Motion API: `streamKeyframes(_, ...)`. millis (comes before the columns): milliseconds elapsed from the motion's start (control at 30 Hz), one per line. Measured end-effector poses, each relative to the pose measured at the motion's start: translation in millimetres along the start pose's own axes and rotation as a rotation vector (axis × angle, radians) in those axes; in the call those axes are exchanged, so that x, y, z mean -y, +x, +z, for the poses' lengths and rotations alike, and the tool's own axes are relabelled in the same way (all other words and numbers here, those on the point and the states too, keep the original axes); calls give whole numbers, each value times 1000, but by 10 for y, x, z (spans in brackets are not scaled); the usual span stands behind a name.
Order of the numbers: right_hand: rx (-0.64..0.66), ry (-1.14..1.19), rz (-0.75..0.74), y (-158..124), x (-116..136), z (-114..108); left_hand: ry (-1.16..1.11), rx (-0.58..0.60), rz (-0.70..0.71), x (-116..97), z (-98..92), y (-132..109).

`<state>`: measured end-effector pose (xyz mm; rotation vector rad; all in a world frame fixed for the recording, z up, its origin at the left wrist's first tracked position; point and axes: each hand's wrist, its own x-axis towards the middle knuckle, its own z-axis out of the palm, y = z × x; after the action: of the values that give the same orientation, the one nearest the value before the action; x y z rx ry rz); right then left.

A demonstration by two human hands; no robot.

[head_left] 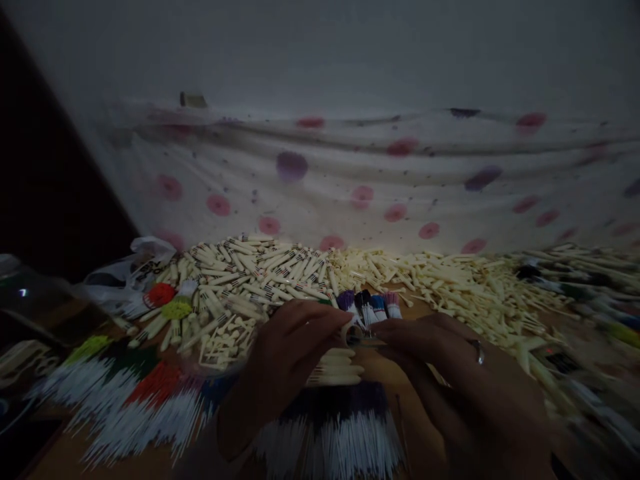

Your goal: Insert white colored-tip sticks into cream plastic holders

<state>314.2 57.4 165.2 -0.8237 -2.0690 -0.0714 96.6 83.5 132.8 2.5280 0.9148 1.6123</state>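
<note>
My left hand is in the middle of the view, its fingers bent and closed toward the thumb. A small pale curved shape shows at its fingertips; whether it is a piece or the thumb is too dim to tell. My right hand, with a ring on one finger, reaches in from the right, its fingertips closed close to the left ones. Something thin and dark shows between the two hands, too unclear to name. Just beyond are short bundles of white sticks with purple, black, blue and pink ends. Several cream tapered pieces lie side by side below the fingertips.
Cream tapered pieces with dark bands are heaped behind; plain cream pieces spread rightward. White sticks with coloured ends fan out at the front left. A plastic bag stands left. A flower-patterned sheet covers the lower wall.
</note>
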Motion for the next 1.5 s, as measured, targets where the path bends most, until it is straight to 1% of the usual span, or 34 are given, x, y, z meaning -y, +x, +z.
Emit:
streamKeyframes(100,-26,17,26,-10,13,9,29,-3,14,-1,-10,-12)
streamKeyframes(233,-26,14,32,0,14,10,42,-2,22,0,-20,-20)
streamKeyframes(367,-74,3,68,-2,17,-12,20,8,2,23,-28,-26)
streamKeyframes(500,-40,-11,57,2,19,-25,0,56,-36,31,-40,-27)
streamKeyframes(600,-20,-7,50,14,39,-22,-13,64,-50,32,-37,-31)
streamKeyframes(800,-52,-21,77,10,100,-37,-26,74,-71,22,-29,-40)
streamKeyframes(900,-5,-27,5,20,62,-31,-8,58,-62,-2,-36,-18)
streamKeyframes(967,-13,-24,-64,28,19,-10,4,53,-40,-16,-41,1)
streamKeyframes(1033,-49,-35,-68,32,-10,11,13,56,-21,-20,-40,13)
streamKeyframes(1200,-51,-51,-62,24,-7,8,53,67,-23,-4,-32,1)
streamKeyframes(1333,-43,3,-13,-6,-19,10,70,58,-14,-8,-31,-9)
streamKeyframes(1500,21,45,71,-38,-41,28,98,36,4,-16,-25,-1)
